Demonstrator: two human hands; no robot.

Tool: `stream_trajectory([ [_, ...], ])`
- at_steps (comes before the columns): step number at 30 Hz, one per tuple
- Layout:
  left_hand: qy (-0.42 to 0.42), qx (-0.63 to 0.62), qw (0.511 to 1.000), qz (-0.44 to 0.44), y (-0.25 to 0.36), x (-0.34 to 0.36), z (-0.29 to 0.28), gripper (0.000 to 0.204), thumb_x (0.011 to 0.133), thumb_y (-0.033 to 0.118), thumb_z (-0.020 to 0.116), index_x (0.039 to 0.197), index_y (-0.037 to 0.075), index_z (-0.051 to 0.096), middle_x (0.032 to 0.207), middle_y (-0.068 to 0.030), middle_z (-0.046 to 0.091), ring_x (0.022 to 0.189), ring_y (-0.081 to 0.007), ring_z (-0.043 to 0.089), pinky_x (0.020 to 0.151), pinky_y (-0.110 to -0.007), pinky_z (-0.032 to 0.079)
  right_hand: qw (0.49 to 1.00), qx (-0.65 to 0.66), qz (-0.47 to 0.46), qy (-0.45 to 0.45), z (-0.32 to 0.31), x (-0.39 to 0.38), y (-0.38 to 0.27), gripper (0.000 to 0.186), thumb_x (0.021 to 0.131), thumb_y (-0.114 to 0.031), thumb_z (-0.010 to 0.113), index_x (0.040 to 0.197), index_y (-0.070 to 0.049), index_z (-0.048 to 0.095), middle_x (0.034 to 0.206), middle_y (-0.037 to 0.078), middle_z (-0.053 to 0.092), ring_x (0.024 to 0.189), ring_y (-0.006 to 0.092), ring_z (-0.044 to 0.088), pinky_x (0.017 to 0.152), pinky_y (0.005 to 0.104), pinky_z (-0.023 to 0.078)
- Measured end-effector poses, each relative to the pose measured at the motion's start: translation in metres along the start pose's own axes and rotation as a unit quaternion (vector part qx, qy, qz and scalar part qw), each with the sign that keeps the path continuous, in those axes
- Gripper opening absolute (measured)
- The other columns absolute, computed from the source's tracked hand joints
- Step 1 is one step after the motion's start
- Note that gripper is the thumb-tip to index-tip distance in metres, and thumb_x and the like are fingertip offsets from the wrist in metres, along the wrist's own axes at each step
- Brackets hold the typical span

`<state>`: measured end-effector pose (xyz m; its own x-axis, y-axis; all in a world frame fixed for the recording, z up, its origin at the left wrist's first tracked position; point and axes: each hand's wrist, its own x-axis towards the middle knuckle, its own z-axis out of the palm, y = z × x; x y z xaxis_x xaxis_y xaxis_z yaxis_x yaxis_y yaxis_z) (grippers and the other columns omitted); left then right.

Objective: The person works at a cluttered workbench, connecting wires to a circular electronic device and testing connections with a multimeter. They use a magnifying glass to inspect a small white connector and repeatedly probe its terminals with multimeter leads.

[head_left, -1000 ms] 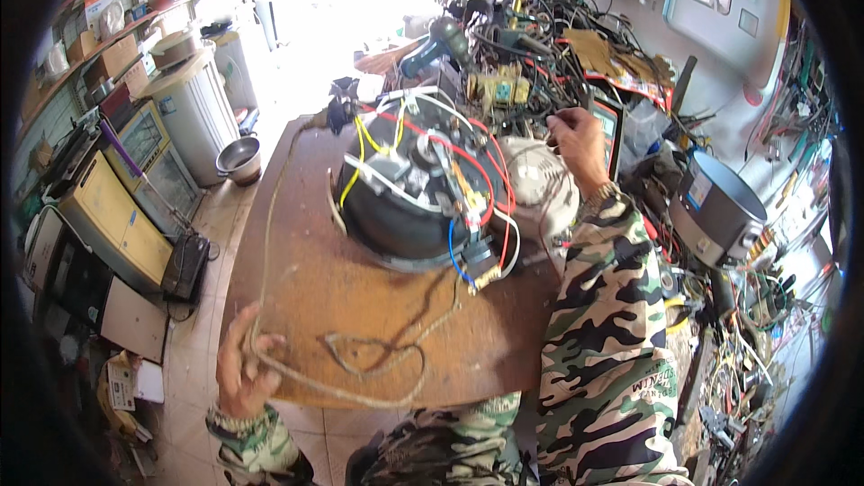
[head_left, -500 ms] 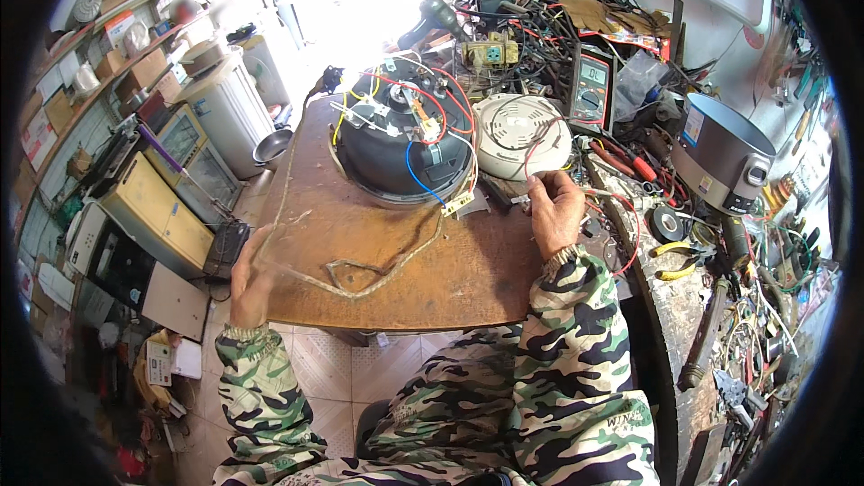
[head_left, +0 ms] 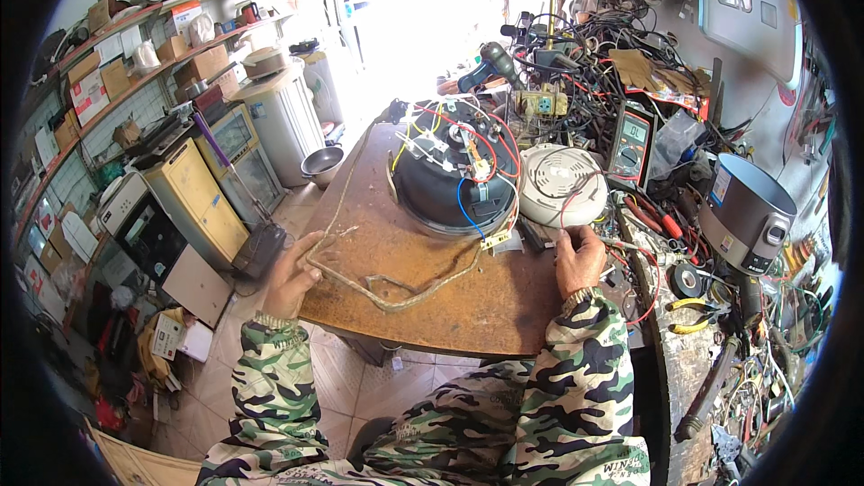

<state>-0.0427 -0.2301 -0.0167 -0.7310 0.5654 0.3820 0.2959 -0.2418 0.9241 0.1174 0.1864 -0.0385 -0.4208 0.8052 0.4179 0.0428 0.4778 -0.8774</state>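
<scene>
Cord (head_left: 392, 306) — at left hand (head_left: 290, 281), perhaps held, tabletop (head_left: 504, 315) beneath

Camouflage in green, black and cream is worn: the left sleeve (head_left: 274, 387) and right sleeve (head_left: 576, 369) are gathered at the cuffs (head_left: 587, 298); the trousers (head_left: 445, 432) are patterned alike. Dark lettering (head_left: 621, 467) is printed on the fabric. Both hands (head_left: 579, 261) are bare.

We have a worn, brown wooden tabletop (head_left: 504, 319) in front of us. On it we see a rounded black appliance body (head_left: 441, 189) topped with coloured wires, a round off-white slotted casing (head_left: 560, 182) just beside it, and part of a beige braided cord (head_left: 396, 305). On our scuffed grey bench (head_left: 677, 369) lie a black tape roll (head_left: 679, 292) and yellow-handled pliers (head_left: 691, 328).
</scene>
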Motion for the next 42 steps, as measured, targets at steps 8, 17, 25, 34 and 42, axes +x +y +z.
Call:
stream_trajectory([
  [8, 0.04, -0.118, 0.99, -0.06, 0.006, 0.011, 0.009, 0.051, 0.098, 0.022, 0.048, 0.143, -0.001, 0.042, 0.137, -0.0147, 0.054, 0.115, -0.0266, 0.06, 0.095, -0.038, 0.049, 0.998, 0.053, -0.036, 0.003, -0.001, -0.004, 0.004, 0.019, 0.09, -0.014, 0.067, 0.092, 0.004, 0.069, 0.074, 0.012, 0.07, 0.066, 0.0172, 0.065, 0.064, 0.031, 0.051],
  [17, 0.106, -0.106, 0.988, -0.048, 0.006, 0.051, 0.006, 0.046, 0.104, 0.039, 0.044, 0.127, 0.001, 0.059, 0.109, -0.0125, 0.069, 0.094, -0.0205, 0.067, 0.073, -0.033, 0.055, 0.807, 0.506, 0.101, -0.288, 0.021, -0.091, -0.084, 0.066, 0.091, -0.012, 0.055, 0.151, -0.002, 0.03, 0.071, 0.002, 0.055, 0.054, 0.0074, 0.047, 0.044, 0.022, 0.034],
  [25, 0.11, -0.139, 0.984, 0.001, -0.013, 0.056, 0.006, 0.042, 0.103, 0.035, 0.048, 0.124, 0.001, 0.06, 0.107, -0.0119, 0.068, 0.09, -0.0192, 0.065, 0.07, -0.031, 0.054, 0.668, 0.656, 0.168, -0.309, 0.027, -0.09, -0.082, 0.089, 0.085, -0.015, 0.063, 0.156, -0.004, 0.009, 0.08, 0.014, 0.06, 0.049, 0.0145, 0.048, 0.043, 0.0241, 0.038],
  [34, 0.085, -0.176, 0.981, 0.007, -0.018, 0.054, -0.002, 0.044, 0.105, 0.034, 0.041, 0.13, 0.0, 0.054, 0.114, -0.0143, 0.064, 0.093, -0.0227, 0.063, 0.071, -0.033, 0.055, 0.584, 0.715, 0.201, -0.329, 0.041, -0.095, -0.088, 0.094, 0.086, -0.007, 0.061, 0.158, -0.009, 0.0, 0.086, 0.017, 0.061, 0.057, 0.0143, 0.05, 0.051, 0.0246, 0.041],
  [42, 0.062, -0.201, 0.978, -0.014, -0.023, 0.059, -0.012, 0.045, 0.105, 0.034, 0.039, 0.132, 0.0, 0.052, 0.114, -0.0154, 0.064, 0.095, -0.026, 0.062, 0.072, -0.037, 0.057, 0.548, 0.733, 0.196, -0.352, 0.041, -0.094, -0.084, 0.098, 0.087, -0.004, 0.062, 0.159, -0.018, -0.003, 0.089, 0.015, 0.06, 0.059, 0.0125, 0.049, 0.056, 0.0244, 0.043],
])
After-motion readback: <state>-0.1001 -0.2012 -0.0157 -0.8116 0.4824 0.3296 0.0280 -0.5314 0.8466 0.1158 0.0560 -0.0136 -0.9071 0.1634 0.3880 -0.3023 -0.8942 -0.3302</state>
